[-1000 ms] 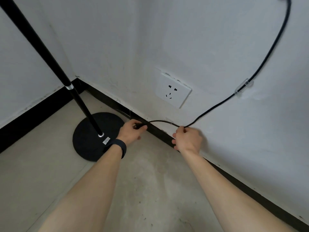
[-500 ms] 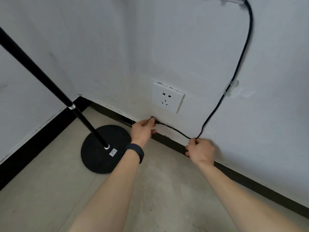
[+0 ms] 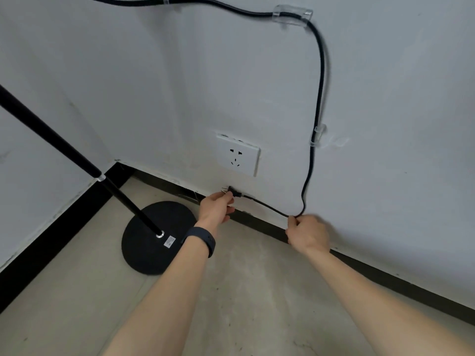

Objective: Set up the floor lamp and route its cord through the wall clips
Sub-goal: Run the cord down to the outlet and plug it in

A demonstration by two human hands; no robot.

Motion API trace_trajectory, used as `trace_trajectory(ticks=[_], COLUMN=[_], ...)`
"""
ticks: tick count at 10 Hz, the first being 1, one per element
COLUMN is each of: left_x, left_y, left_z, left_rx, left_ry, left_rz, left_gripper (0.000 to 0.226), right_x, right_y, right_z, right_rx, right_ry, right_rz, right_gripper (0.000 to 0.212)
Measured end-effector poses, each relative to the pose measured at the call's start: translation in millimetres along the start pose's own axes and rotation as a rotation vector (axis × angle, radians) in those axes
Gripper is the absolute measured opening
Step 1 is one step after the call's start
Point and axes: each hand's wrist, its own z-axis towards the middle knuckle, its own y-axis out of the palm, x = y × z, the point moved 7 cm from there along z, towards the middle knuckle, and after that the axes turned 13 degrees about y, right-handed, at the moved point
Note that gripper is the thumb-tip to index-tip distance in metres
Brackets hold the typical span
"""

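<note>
Head view: left hand (image 3: 215, 206) pinched the black two-prong plug (image 3: 232, 192) just below the white wall socket (image 3: 237, 155). Right hand (image 3: 308, 233) gripped the black lamp cord (image 3: 319, 73), which ran through three clear plastic wall clips (image 3: 293, 14). Small white label (image 3: 169, 241) on the round black lamp base (image 3: 144, 242) was unreadable.

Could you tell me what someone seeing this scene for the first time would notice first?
Most striking is the black cord, which runs along the white wall through clear clips and drops to the person's right hand near the skirting. The left hand holds the plug just below the white socket, not yet inserted. At the left, the lamp's round black base sits on the floor in the corner.
</note>
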Motion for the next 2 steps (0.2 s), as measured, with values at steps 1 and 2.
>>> trace_trajectory(ticks=[1,2], left_x=[2.2,6.4], left_y=[2.1,2.1], left_z=[-0.5,-1.7], left_rx=[-0.011,-0.022], left_ry=[0.01,0.046], left_rz=[-0.005,0.118], left_gripper=[0.033,0.038], right_x=[-4.3,-2.7], right_y=[-3.1,-11.5], right_z=[-0.5,-6.4], right_rx=[-0.066,-0.119], right_ry=[-0.096,-0.115], right_rz=[-0.188,-0.326], right_gripper=[0.051,0.056])
